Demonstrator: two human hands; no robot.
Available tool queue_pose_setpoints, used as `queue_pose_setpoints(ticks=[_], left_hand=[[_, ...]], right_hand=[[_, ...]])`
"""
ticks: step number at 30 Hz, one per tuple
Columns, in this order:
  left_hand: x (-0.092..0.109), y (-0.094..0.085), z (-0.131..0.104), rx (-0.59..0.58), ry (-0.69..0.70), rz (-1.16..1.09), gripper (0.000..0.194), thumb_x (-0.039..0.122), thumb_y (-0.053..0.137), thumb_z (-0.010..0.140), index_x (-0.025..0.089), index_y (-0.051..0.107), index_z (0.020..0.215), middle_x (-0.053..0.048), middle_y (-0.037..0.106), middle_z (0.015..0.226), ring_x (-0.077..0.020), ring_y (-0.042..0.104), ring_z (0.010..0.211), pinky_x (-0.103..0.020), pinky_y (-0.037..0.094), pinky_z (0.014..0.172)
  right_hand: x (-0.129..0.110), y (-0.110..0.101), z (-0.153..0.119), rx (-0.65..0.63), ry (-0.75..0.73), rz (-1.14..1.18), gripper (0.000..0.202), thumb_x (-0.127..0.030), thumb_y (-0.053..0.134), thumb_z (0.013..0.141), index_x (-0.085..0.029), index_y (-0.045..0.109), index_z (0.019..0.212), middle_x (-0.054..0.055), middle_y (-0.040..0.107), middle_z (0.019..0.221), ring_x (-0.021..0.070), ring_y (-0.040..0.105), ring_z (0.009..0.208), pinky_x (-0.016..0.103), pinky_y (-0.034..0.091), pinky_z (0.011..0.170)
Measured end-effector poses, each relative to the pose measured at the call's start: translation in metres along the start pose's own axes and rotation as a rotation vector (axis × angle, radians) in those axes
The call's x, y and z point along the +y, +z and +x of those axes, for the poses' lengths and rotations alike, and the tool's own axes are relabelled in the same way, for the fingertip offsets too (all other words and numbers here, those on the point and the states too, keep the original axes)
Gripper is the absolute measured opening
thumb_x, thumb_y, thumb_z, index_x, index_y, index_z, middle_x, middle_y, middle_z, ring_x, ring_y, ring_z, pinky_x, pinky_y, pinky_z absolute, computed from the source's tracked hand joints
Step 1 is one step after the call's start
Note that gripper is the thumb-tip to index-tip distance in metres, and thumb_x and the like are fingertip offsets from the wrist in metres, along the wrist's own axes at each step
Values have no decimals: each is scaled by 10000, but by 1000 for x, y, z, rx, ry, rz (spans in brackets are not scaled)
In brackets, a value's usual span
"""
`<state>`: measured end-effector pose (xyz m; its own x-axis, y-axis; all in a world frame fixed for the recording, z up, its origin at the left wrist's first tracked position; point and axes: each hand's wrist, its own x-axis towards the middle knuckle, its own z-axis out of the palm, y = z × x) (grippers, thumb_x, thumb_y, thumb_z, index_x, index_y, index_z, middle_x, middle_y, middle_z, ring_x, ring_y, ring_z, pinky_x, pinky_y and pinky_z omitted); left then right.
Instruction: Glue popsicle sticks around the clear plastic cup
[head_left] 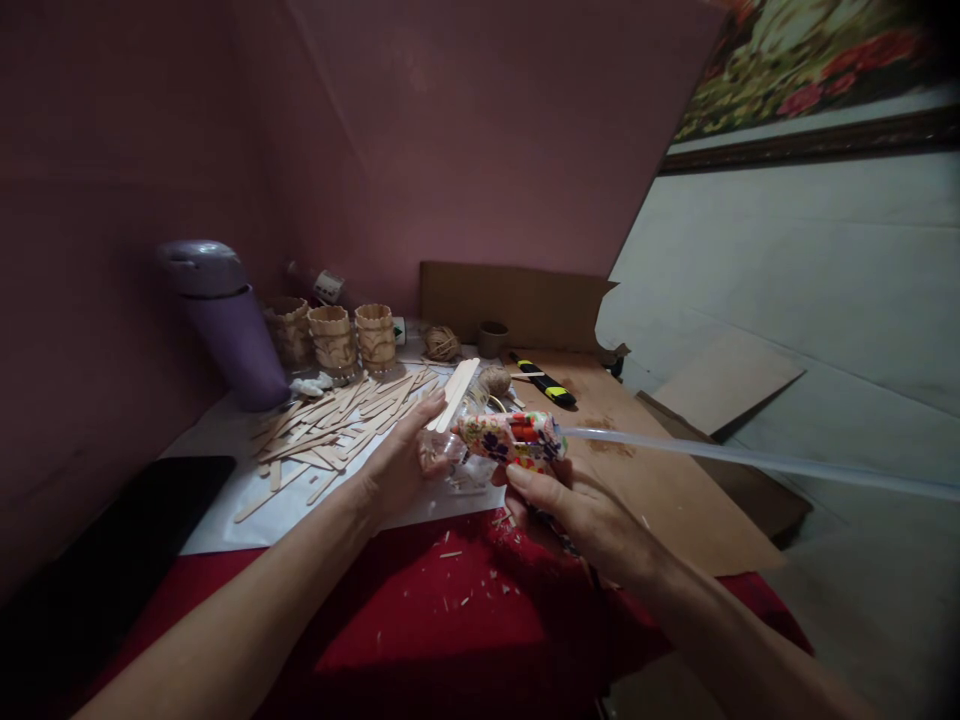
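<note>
My right hand [559, 500] is closed around a flower-patterned hot glue gun [499, 437], whose front end points left. A long translucent glue stick [750, 455] runs out of its back to the right. In my left hand [401, 455] is a clear plastic cup [442, 452], partly hidden by my fingers and the gun. A few pale wooden craft sticks [455, 395] stand side by side against the cup. The gun's tip is close to the cup; whether they touch I cannot tell. Many loose craft sticks [345, 420] lie in a pile to the left.
A purple bottle [236, 335] leans at the left, near several carved-looking wooden cups [375, 335]. Twine [441, 344], a small brown pot [493, 338] and a black-yellow utility knife [546, 380] lie behind. A cardboard sheet [675, 490] covers the right side; wood scraps dot the red cloth [450, 600].
</note>
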<state>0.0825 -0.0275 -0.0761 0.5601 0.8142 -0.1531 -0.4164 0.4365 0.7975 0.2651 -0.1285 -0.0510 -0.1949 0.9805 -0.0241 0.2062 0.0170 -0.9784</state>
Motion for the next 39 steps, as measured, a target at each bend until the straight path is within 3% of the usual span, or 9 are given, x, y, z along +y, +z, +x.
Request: queue_pose_setpoints(ticks=[9,15,24,32,39], left_hand=[[0,5,1,85,26,17,479,510,853,642,209,635,943,19,610,595,-105,481,436,-219,268,429],[-1,3,0,72,-20,37,489,557,834,651,212,603,909,52,529,523,-84,410,386,-215,251,421],[0,3,0,81,-47,27,532,563,849,626,209,635,961,13,605,600,-106,473,437,-227,310,450],[-2,1,0,48,-19,26,489,551,830,678,203,644,967,16,594,588,-88,431,420,-226,307,454],[0,6,-2,48,0,27,555,513,860,641,202,640,1045,9,636,650,-110,509,467,-215,318,449]], right_hand=[[4,0,-2,20,30,-3,510,-613,578,934,-175,592,672,-25,523,567,68,430,471,205,307,440],[3,-1,-2,16,49,-6,524,-633,573,925,-179,587,665,-29,512,550,68,419,453,210,308,432],[3,0,-4,4,79,3,547,-653,557,937,-182,576,659,-31,510,540,70,428,451,216,296,433],[5,-1,-3,14,76,13,539,-658,580,925,-183,574,672,-23,524,584,77,439,484,221,305,457],[4,0,-4,0,79,4,559,-674,560,931,-188,538,655,-37,482,557,75,410,479,233,290,470]])
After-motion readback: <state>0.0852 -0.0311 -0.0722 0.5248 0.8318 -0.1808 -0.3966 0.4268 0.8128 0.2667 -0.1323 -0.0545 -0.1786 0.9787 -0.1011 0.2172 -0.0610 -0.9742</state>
